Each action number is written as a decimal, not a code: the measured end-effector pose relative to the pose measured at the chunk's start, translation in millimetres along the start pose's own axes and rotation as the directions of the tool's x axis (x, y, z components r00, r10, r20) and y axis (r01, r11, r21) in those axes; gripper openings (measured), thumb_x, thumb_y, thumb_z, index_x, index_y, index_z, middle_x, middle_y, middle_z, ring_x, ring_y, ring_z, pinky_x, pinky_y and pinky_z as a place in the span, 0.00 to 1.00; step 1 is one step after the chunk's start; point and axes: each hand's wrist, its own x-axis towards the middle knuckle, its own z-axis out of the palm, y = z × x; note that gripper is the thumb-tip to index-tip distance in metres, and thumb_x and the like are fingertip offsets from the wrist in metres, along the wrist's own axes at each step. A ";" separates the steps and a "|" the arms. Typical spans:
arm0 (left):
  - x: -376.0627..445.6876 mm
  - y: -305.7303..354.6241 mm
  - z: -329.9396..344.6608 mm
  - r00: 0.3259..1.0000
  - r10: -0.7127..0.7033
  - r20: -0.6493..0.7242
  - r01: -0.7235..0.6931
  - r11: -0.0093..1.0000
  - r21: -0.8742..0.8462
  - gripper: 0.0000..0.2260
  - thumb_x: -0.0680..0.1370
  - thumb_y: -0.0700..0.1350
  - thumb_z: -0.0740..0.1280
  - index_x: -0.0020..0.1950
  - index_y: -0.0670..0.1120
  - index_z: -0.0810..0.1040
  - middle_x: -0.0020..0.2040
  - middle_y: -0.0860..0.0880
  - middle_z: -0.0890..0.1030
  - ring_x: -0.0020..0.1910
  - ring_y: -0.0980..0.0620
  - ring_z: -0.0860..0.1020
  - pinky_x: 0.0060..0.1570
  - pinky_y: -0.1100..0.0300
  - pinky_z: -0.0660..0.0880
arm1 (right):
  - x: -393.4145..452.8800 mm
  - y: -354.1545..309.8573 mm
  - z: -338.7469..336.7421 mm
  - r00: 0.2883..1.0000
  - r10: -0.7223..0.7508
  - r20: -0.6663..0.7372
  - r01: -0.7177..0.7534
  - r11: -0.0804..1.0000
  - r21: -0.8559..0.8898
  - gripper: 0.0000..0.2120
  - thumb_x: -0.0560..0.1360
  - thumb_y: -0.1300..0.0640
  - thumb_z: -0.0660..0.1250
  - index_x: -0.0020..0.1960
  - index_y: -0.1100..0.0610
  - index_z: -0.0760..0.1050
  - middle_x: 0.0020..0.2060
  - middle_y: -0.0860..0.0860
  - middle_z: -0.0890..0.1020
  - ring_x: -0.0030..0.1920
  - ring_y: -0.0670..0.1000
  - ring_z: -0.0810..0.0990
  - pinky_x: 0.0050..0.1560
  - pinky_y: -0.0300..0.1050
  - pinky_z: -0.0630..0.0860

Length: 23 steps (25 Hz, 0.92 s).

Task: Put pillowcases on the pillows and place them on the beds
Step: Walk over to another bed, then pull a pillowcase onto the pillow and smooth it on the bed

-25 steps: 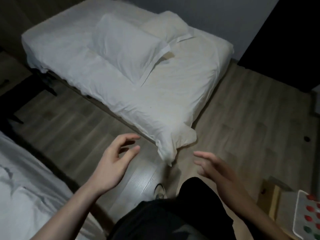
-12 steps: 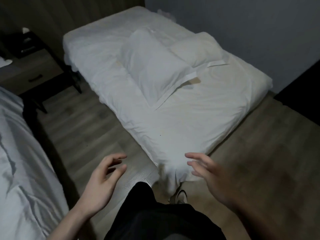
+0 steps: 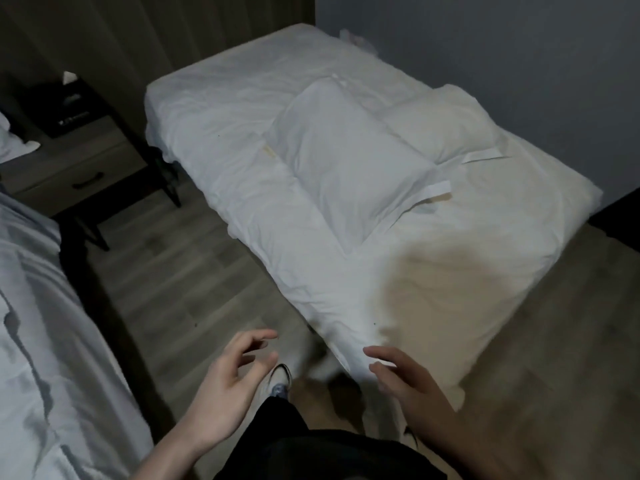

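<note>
While both hands (image 3: 228, 386) hover empty, two cased pillows (image 3: 349, 164) on bed (image 3: 221, 133)

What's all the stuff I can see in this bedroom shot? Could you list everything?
bed: one, white bedding, centre, foot end nearest the person
pillows: two, white, lying side by side on that bed, nearer one, farther one
second bed: one, white bedding, left edge
nightstand: one, wood with a dark frame, between the beds
floor: wood planks
wall: grey, behind the bed
shoe: one, white, on the floor
left hand: empty, fingers loosely curled
right hand: empty, fingers spread, by the bed's corner
</note>
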 end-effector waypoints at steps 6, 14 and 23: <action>102.9 2.0 -99.8 0.991 0.046 0.128 -0.059 0.993 0.103 0.14 0.74 0.62 0.67 0.59 0.66 0.79 0.58 0.59 0.82 0.60 0.61 0.80 0.60 0.67 0.74 | 32.9 -52.0 49.3 0.995 0.031 -0.094 -0.021 0.994 0.109 0.14 0.77 0.45 0.67 0.60 0.46 0.83 0.53 0.40 0.88 0.55 0.41 0.86 0.61 0.46 0.81; 204.3 35.2 -77.2 0.961 0.104 0.257 -0.136 0.984 0.112 0.15 0.75 0.59 0.68 0.60 0.57 0.81 0.57 0.53 0.83 0.60 0.57 0.81 0.60 0.61 0.76 | 102.0 -62.7 42.2 0.971 0.122 -0.206 -0.083 0.979 0.188 0.11 0.83 0.58 0.65 0.61 0.48 0.82 0.53 0.39 0.88 0.58 0.46 0.86 0.62 0.50 0.82; 329.1 54.8 -100.4 0.973 0.075 0.216 -0.093 0.993 0.075 0.09 0.79 0.44 0.70 0.59 0.48 0.82 0.57 0.51 0.84 0.56 0.57 0.82 0.53 0.73 0.75 | 221.0 -123.6 10.2 0.966 0.040 -0.257 0.006 0.984 0.176 0.11 0.84 0.52 0.65 0.62 0.42 0.82 0.59 0.36 0.84 0.61 0.39 0.82 0.59 0.44 0.80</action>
